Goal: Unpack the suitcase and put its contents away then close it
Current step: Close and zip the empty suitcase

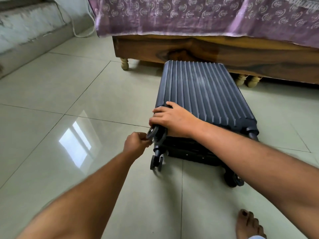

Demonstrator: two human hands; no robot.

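Note:
A dark blue ribbed hard-shell suitcase (203, 94) lies flat on the tiled floor with its lid down and its wheels toward me. My right hand (172, 120) rests on its near left corner, fingers curled over the edge above a wheel. My left hand (136, 143) is pinched shut beside that same corner, at the side seam just below the upper wheel; what it pinches is too small to make out, probably a zipper pull. The suitcase's contents are hidden.
A wooden bed frame (198, 49) with a purple patterned cover (189, 14) stands right behind the suitcase. A white cable (76, 30) hangs by the wall at the left. My bare foot (248, 225) is at the lower right. Glossy floor tiles (60, 118) spread to the left.

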